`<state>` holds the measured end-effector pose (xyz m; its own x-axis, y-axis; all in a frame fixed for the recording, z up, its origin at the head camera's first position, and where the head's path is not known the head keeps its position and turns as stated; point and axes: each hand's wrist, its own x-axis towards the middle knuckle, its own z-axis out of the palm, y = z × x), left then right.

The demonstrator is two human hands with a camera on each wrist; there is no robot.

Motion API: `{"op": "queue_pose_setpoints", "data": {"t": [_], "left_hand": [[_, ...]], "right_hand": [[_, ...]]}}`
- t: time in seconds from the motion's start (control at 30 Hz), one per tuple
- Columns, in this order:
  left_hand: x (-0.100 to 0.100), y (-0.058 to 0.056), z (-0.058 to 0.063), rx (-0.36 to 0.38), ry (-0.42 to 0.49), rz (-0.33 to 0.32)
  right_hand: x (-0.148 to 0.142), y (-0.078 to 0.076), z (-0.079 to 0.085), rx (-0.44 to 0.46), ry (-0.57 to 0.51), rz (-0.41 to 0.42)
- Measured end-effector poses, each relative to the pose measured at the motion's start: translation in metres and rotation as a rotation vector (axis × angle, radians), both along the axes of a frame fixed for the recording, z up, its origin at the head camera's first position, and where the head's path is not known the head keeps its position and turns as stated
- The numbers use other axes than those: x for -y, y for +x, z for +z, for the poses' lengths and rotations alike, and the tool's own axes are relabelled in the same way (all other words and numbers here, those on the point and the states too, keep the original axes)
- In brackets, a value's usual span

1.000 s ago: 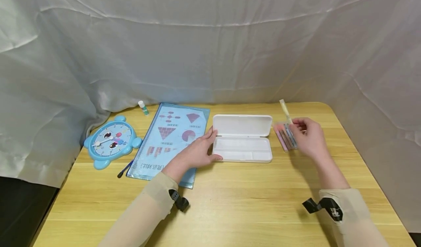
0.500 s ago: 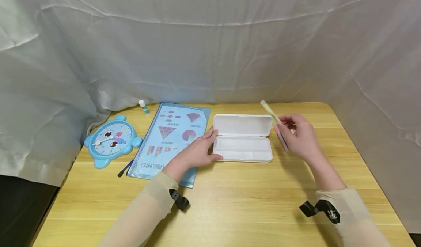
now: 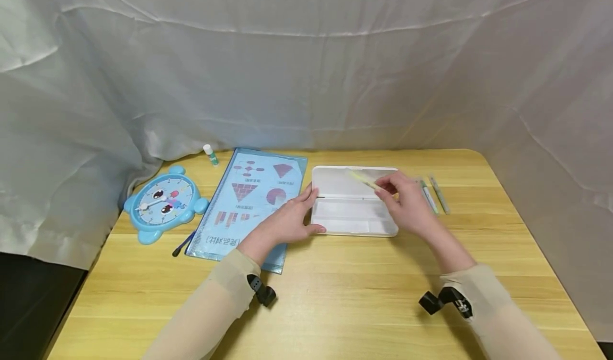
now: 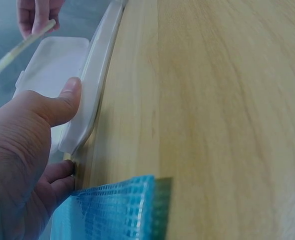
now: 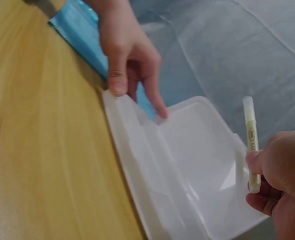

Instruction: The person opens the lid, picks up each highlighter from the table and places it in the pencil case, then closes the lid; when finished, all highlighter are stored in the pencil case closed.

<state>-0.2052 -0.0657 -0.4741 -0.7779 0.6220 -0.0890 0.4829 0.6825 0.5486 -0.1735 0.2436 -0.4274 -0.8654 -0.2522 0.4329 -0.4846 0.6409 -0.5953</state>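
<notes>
Left hand (image 3: 289, 219), unchanged over the last second: thumb and fingers spread, touching the left end of the white case (image 3: 335, 226), which lies lid-back near the far edge of the table (image 3: 345, 296). Yellow pen (image 5: 252, 132), shifted leftward from beside the case: now aloft, tilted, in front of the raised lid. Right hand (image 3: 407, 203), moved with it: thumb and fingers pinch the barrel. Two loose pens (image 3: 434, 195), towards the table's right edge, now show past this hand; others behind it cannot be ruled out. The change, as judged, marks a pen picked up and carried across, not yet set down.

Writing: toy clock (image 3: 165, 203), by the left edge, numerals round the dial; glue stick (image 3: 210, 155), by the far edge, label illegible; blue folder (image 3: 261, 227), charts with inverted Chinese captions, not safely readable; yellow pen, small dark label, illegible.
</notes>
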Motion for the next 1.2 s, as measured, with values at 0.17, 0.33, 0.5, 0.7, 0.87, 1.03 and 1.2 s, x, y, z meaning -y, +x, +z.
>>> {"op": "queue_pose_setpoints", "data": {"t": [0.17, 0.33, 0.5, 0.7, 0.87, 1.03, 1.2], "left_hand": [[0.000, 0.000, 0.000, 0.004, -0.002, 0.003], [0.000, 0.000, 0.001, 0.002, 0.002, -0.002], [-0.001, -0.001, 0.002, -0.008, 0.011, -0.003], [-0.001, -0.001, 0.002, -0.002, 0.007, 0.000], [-0.001, -0.002, 0.000, 0.007, 0.014, 0.002], [-0.001, -0.001, -0.002, 0.000, 0.009, 0.004], [-0.001, -0.001, -0.001, -0.005, 0.000, 0.004]], "right_hand": [[0.010, -0.003, -0.012, 0.057, 0.051, 0.054], [0.019, -0.007, -0.021, 0.135, 0.087, 0.095], [0.023, -0.009, -0.028, 0.194, 0.167, 0.134], [0.025, -0.011, -0.035, 0.219, 0.249, 0.168], [0.026, -0.010, -0.035, 0.238, 0.281, 0.171], [0.027, -0.010, -0.036, 0.235, 0.303, 0.199], [0.025, -0.010, -0.034, 0.249, 0.309, 0.230]]}}
